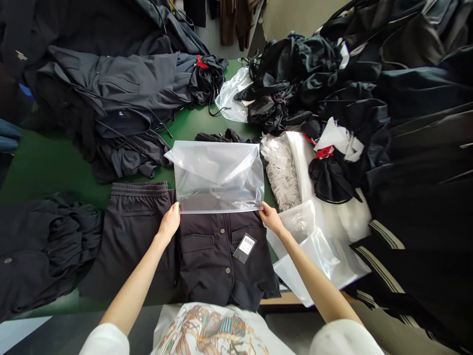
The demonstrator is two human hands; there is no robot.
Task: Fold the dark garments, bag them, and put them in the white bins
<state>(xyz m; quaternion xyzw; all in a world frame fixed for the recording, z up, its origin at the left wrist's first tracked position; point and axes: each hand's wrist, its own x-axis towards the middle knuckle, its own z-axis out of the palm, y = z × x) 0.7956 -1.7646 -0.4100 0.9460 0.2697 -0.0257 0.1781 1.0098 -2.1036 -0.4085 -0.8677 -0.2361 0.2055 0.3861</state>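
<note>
Two bare hands, each with its fingers pinched narrow on plastic. We list the left hand (170, 220) with forearm stretched forward and inward, fingertips closed on the near left corner of one clear plastic bag (219, 177); the right hand (270, 218) mirrors it at the near right corner, its forearm slanting in from the right.

The bag spans the space between the two sets of fingers and extends ahead of them. We note its long axis running left to right, near edge drawn straight; a pointed flap at the far left juts out beyond the left fingers.

Nearer than the fingers: one dark jacket (197, 273), buttoned front, with a hang tag (244, 248). Left of the left fingers: one dark garment with an elastic waistband (139, 189). Right of the right fingers: loose clear plastic sheets (325, 251).

Hard to make out: the jacket's top, covered by the bag; the fingers' undersides; the tag's print, too small for us to read. We cannot tell which bag edge opens.
</note>
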